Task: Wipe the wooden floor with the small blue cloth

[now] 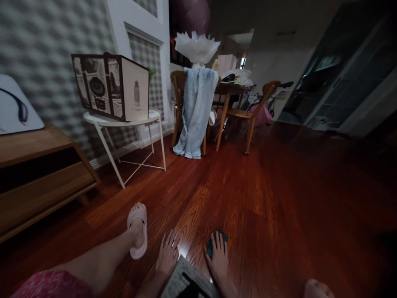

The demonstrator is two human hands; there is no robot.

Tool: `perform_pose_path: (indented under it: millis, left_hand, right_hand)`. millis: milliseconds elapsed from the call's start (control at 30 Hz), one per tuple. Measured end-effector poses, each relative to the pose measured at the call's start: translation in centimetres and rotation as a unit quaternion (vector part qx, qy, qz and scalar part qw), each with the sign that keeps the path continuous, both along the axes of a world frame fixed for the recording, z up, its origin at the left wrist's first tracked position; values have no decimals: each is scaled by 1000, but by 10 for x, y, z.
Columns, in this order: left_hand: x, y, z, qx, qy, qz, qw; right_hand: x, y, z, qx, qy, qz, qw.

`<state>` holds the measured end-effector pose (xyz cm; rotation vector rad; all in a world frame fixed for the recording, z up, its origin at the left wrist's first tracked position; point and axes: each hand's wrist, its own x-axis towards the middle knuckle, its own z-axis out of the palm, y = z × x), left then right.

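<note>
My right hand (218, 255) holds a dark green cloth (209, 247) against the reddish wooden floor (192, 198). Its fingers are spread over the top, and the cloth's edges show around them. To the left, my left hand (168, 253) is open near the floor, fingers stretched out and nothing in them. A ring-like glint shows on one finger. Between my forearms is grey fabric (189, 279) with a black print. Left of my left hand, a foot in a pale pink slipper (142, 244) stands on the floor.
A white side table (89, 117) carries a printed box (135, 91); a wooden cabinet (46, 182) stands at left. Further back are a chair draped with jeans (198, 107), another wooden chair (242, 112) and a cluttered table. Bare toes (316, 288) show at bottom right.
</note>
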<state>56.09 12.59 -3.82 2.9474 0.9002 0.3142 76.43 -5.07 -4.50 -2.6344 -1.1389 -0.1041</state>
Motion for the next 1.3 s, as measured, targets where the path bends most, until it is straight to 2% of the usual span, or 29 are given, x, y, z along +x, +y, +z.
perform_pose_path:
  millis: [67, 167, 267, 333, 433, 533, 633, 700, 767, 933, 1000, 1067, 1133, 1200, 1300]
  left_hand:
    - [0, 1, -2, 3, -2, -1, 1000]
    - [0, 2, -1, 7, -5, -10, 1000]
    - [-1, 2, 0, 1, -7, -13, 1000]
    - [-1, 1, 1, -5, -9, -9, 1000]
    - [-1, -1, 3, -8, -18, -5, 1000]
    - [0, -3, 6, -10, -18, -1, 1000]
    - [0, -4, 10, -22, -10, 4, 1000]
    - [0, -4, 12, -26, -11, 0, 1000]
    - [0, -4, 13, -26, -14, -3, 1000]
    - [1, -4, 6, -25, -12, 5, 1000]
    - [2, -4, 2, -22, -15, 7, 1000]
    - [2, -5, 0, -22, -20, 9, 1000]
    - [2, -5, 2, -25, -22, 10, 999]
    - [2, -5, 5, -29, -20, 8, 999]
    - [1, -5, 10, -35, -17, 4, 999]
  right_hand:
    - [30, -5, 5, -4, 0, -1, 1000]
    - [83, -23, 8, -10, -8, -71, 997]
    - [108, -34, 4, 7, -23, -117, 993]
    - [98, -32, -2, 26, -31, -129, 991]
    - [49, -18, -13, 36, -25, -120, 992]
    - [-8, -1, -17, 27, -4, -47, 999]
    - [-29, 4, -11, 13, 5, 36, 999]
    - [-14, -4, -4, 3, 2, 73, 997]
    - [21, -23, 3, -1, -5, 63, 998]
    - [122, -109, 8, 14, -30, -140, 990]
    - [141, -139, 5, 26, -35, -207, 977]
    - [141, -155, 2, 46, -39, -258, 964]
    - [124, -150, 0, 65, -51, -300, 950]
    - [98, -127, 1, 66, -65, -309, 947]
    - [50, -73, 4, 40, -56, -227, 971]
